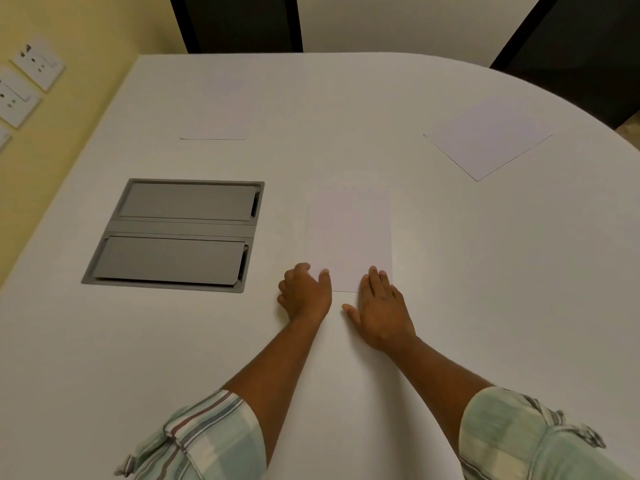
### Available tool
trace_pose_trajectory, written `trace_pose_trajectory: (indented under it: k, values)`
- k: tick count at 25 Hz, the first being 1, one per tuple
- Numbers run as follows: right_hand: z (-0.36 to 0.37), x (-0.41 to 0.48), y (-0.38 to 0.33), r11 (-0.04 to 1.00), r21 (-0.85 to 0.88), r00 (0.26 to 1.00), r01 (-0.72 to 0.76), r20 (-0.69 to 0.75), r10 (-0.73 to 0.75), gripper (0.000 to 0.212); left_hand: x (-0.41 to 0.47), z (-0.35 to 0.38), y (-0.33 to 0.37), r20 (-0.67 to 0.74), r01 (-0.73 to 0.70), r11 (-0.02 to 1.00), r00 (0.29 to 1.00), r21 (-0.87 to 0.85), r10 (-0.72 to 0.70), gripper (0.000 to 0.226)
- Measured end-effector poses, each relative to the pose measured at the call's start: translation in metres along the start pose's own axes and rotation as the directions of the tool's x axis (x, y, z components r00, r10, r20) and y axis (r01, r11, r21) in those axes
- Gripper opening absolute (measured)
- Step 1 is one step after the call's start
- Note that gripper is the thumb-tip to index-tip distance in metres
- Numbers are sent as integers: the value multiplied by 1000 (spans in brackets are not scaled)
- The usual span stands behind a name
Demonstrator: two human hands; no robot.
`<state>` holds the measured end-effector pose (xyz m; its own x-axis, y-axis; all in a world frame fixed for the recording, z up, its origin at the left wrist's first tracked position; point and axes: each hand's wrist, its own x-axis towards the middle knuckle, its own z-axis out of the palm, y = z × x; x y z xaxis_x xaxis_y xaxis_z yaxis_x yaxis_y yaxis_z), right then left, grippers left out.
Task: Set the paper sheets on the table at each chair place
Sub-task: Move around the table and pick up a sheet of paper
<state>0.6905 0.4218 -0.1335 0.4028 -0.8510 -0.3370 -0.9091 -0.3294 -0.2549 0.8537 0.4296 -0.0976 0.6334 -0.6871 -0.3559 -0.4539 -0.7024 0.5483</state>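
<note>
The middle sheet [348, 233] lies mid-table [485, 271]. The left hand [304, 294] pinches its near-left corner with curled fingers, and the right hand [381, 310] presses flat on its near-right corner. A far-left sheet [216, 109] and a far-right sheet [486, 136] lie toward the far edge. A grey cable hatch [176, 233] is set in the table beside the middle sheet. Dark chairs [239, 22] stand beyond, and wall sockets [38, 62] sit on the yellow wall.

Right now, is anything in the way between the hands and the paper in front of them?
No, nothing visible. Both hands touch the near sheet: the left hand at its near left corner, the right hand flat on its near right corner. The grey hatch lies apart, to its left.
</note>
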Motion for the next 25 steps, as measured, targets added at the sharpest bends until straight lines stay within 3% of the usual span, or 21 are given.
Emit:
trace_pose_trajectory:
  k: [7, 11, 16, 23, 25]
  values:
    - [-1, 0, 0, 1000, 13, 1000, 1, 21, -1, 91, 14, -7, 15, 18, 221, 883, 972, -415, -235, 56]
    - [-2, -1, 1, 1000, -3, 1000, 11, 27, -11, 93, 27, -8, 22, 50, 227, 872, 972, -434, -228, 54]
    - [2, 0, 1, 1000, -21, 1000, 7, 15, -7, 95, 26, 0, 24, 14, 144, 985, 990, -91, -143, 60]
    - [2, 1, 1, 999, -34, 1000, 8, 26, -7, 98, 26, 1, 37, 64, 161, 860, 987, -484, -149, 57]
    - [-1, 3, -1, 999, -53, 1000, -1, 26, 3, 97, 29, -5, 36, 55, 170, 842, 985, -512, -165, 56]
